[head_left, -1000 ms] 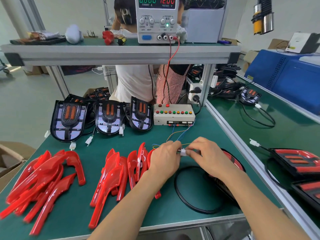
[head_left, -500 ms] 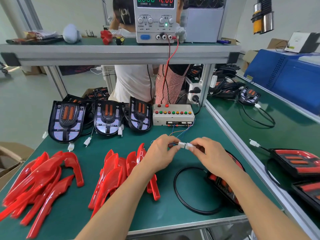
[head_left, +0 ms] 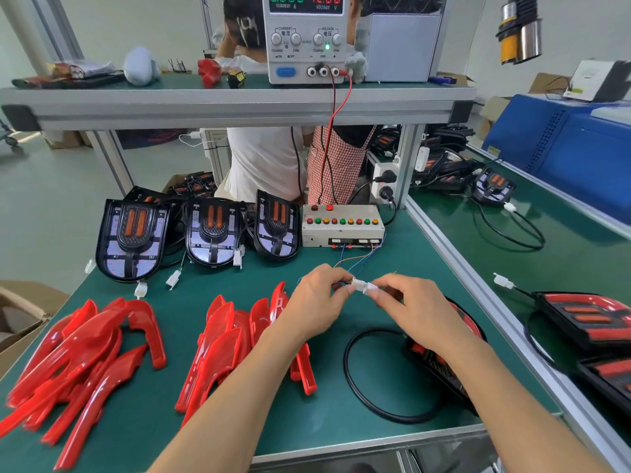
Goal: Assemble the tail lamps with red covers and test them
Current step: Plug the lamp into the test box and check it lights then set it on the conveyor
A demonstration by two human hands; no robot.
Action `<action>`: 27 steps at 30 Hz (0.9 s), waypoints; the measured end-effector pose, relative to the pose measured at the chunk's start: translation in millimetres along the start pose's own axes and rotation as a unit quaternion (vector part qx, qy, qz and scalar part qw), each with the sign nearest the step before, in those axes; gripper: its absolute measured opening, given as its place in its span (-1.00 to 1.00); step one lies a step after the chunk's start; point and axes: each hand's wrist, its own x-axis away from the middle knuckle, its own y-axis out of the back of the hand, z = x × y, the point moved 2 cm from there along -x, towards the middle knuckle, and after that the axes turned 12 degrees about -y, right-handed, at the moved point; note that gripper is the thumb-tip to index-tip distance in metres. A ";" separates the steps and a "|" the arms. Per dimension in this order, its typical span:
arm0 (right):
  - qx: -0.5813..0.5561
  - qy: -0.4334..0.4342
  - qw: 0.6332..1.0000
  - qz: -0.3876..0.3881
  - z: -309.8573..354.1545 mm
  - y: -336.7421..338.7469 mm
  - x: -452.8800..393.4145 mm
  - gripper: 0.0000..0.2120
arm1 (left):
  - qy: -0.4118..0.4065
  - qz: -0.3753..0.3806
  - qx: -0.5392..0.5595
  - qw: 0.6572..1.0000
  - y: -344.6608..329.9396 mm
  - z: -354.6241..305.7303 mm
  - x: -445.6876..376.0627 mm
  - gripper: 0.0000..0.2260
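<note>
Both hands were raised just above the middle of the counter (head_left: 307, 418), meeting at a pair of white connectors (head_left: 362, 286). The left hand (head_left: 316, 302) pinched the half leading by thin coloured wires (head_left: 355, 262) to the test box (head_left: 343, 227) near the counter's far right edge. The right hand (head_left: 409, 310) pinched the half on the black cable (head_left: 375, 401) of the tail lamp (head_left: 444, 363), which lay under the right forearm at the counter's right edge, its red cover fitted. Whether the two halves were fully seated could not be determined; they were touching.

Risks noted, as judgement:
- The power supply (head_left: 305, 39) on the upper shelf read twelve volts and zero current. A part-mated or skewed plug would give a false dead-lamp result or bend a pin.
- The thin wires ran fairly short to the test box; pulling toward the near edge could strain them at the terminals.
- The cable loop lay loose on the counter; snagging it could drag the lamp toward the right edge.
- Loose red covers (head_left: 239, 336) lay just beside the left forearm, with more (head_left: 85, 353) toward the near left corner; a sweep of the arm could knock or scratch them.
- Uncovered lamp bases (head_left: 131, 238) stood along the far edge, not yet assembled.
</note>
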 end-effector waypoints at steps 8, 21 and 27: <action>-0.070 -0.048 0.996 0.003 -0.9 -0.5 -0.1 -0.95 | 0.022 0.017 0.000 1.000 -2.0 -0.5 -0.4 -0.83; 0.085 0.085 0.990 -0.073 8.4 -6.0 -1.3 -0.81 | 0.011 0.079 -0.010 0.997 1.1 -5.1 -6.6 -0.84; 0.089 0.086 0.990 -0.073 7.1 -6.4 -2.3 -0.81 | -0.031 0.131 -0.043 0.990 2.9 -8.9 -3.0 -0.75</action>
